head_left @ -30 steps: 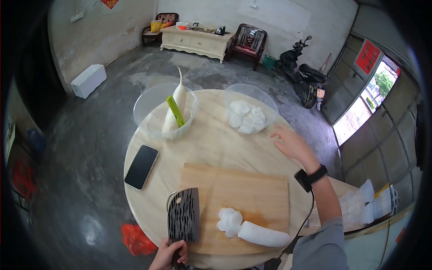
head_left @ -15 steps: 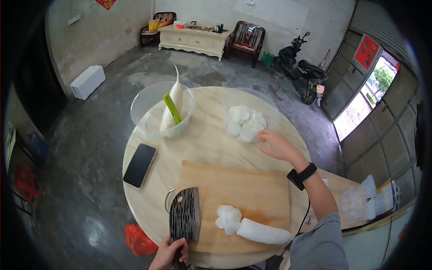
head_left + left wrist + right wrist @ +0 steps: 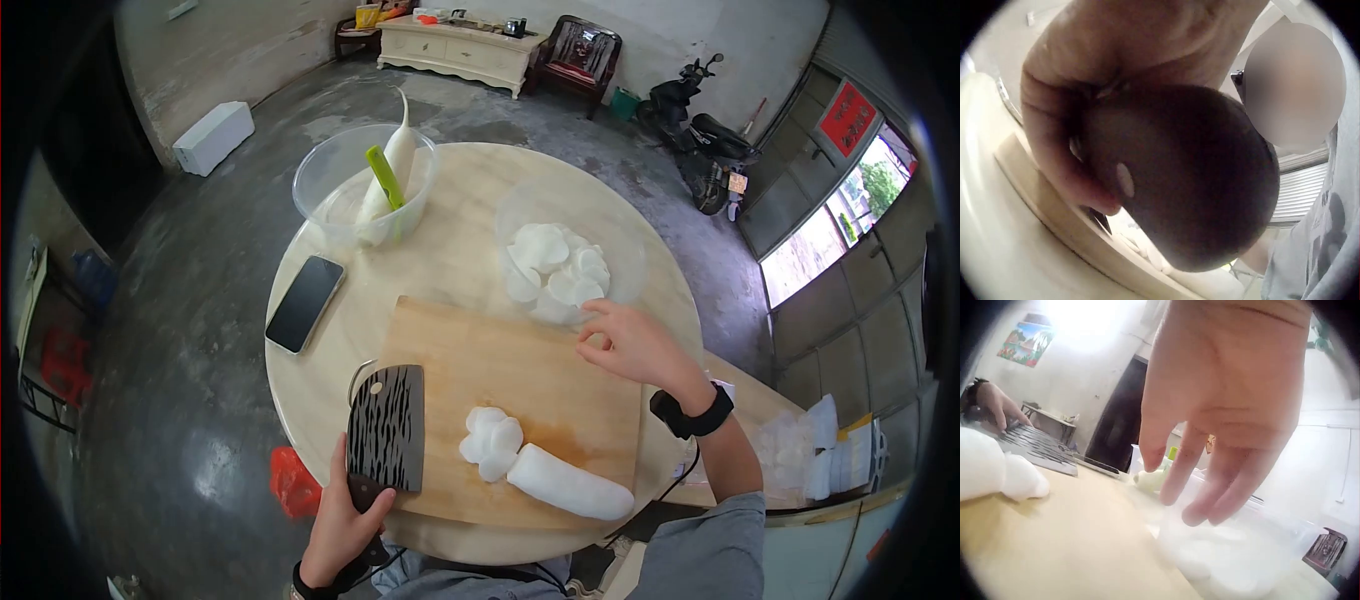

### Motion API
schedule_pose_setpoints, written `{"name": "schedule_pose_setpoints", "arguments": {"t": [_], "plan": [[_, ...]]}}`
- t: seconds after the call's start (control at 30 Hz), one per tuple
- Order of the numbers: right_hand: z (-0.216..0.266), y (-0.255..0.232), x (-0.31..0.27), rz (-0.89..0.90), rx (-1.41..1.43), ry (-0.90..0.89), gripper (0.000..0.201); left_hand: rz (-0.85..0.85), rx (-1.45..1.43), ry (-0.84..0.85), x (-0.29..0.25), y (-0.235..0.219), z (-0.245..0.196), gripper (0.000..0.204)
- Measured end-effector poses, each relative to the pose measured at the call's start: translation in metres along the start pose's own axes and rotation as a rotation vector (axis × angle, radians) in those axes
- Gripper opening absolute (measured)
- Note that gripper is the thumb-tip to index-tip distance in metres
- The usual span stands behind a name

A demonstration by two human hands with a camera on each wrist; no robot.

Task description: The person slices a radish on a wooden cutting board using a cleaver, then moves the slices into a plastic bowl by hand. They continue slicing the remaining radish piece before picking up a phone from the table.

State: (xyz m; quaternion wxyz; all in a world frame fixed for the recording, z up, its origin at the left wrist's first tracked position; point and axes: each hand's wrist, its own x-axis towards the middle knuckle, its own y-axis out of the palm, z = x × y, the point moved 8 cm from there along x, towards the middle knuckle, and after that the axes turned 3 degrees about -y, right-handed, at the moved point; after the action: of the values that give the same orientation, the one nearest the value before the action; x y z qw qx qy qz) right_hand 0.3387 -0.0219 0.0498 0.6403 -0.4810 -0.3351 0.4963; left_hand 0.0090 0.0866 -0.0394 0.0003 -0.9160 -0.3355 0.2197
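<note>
The left hand (image 3: 342, 530) is wrapped round the dark handle of a cleaver (image 3: 388, 430), whose black-streaked blade lies over the left side of a wooden cutting board (image 3: 500, 365), toward the near left edge of the round bench (image 3: 465, 190). The right hand (image 3: 640, 345) holds nothing; its fingers hang loosely bent and slightly apart just beside the near side of a clear bowl (image 3: 627, 250). Whether they touch its rim I cannot tell. That bowl stands toward the bench's right edge with thin white slices (image 3: 558, 262) inside. On the board, near the bench's near edge, lies a peeled length of white radish (image 3: 570, 482), its outer end toward the board's near right corner; a small cluster of overlapping slices (image 3: 492, 440) is at its left end. Toward the bench's far left edge, another clear bowl (image 3: 322, 178) holds a whole radish (image 3: 402, 155), leaning upright with its thin tip above the rim, and a green tool (image 3: 384, 177) beside it. A phone (image 3: 305, 305) lies by the left edge.
</note>
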Motion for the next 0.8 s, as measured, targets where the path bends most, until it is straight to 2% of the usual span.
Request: {"name": "schedule_pose_setpoints", "arguments": {"t": [0.1, 0.17, 0.2, 0.27, 0.3, 0.37, 0.4, 0.47, 0.57, 0.67, 0.8], "plan": [[0.003, -0.004, -0.002, 0.061, 0.029, 0.06, 0.023, -0.104, 0.18, 0.008, -0.004, -0.002, -0.002, 0.08], [-0.006, -0.001, -0.008, 0.077, 0.14, 0.117, 0.024, -0.137, 0.33, 0.133, -0.001, -0.002, -0.002, 0.087], [-0.005, 0.001, -0.011, 0.075, 0.146, 0.119, 0.024, -0.135, 0.337, 0.132, -0.001, -0.003, -0.002, 0.087], [0.014, -0.011, -0.016, -0.144, -0.018, -0.038, 0.028, -0.162, 0.552, 0.179, -0.002, -0.001, -0.008, 0.088], [0.023, -0.01, -0.019, -0.145, -0.016, -0.04, 0.028, -0.164, 0.553, 0.179, -0.001, 0.0, -0.011, 0.088], [0.042, 0.007, -0.022, 0.03, 0.038, 0.032, 0.04, -0.119, 0.596, 0.123, -0.003, 0.004, -0.012, 0.087], [0.048, 0.016, -0.023, 0.029, 0.043, 0.032, 0.04, -0.119, 0.6, 0.12, -0.003, 0.007, -0.011, 0.087], [0.068, 0.048, -0.023, 0.162, 0.211, -0.096, 0.053, -0.053, 0.573, 0.144, 0.001, 0.018, -0.007, 0.087], [0.081, 0.088, -0.022, 0.259, 0.239, -0.15, 0.061, -0.009, 0.675, 0.209, 0.002, 0.039, -0.003, 0.087], [0.08, 0.108, -0.016, 0.274, 0.312, -0.162, 0.064, 0.045, 0.63, 0.228, 0.002, 0.053, -0.005, 0.086], [0.074, 0.107, -0.013, 0.232, 0.357, -0.182, 0.063, 0.111, 0.472, 0.168, 0.009, 0.062, 0.0, 0.082]]}}
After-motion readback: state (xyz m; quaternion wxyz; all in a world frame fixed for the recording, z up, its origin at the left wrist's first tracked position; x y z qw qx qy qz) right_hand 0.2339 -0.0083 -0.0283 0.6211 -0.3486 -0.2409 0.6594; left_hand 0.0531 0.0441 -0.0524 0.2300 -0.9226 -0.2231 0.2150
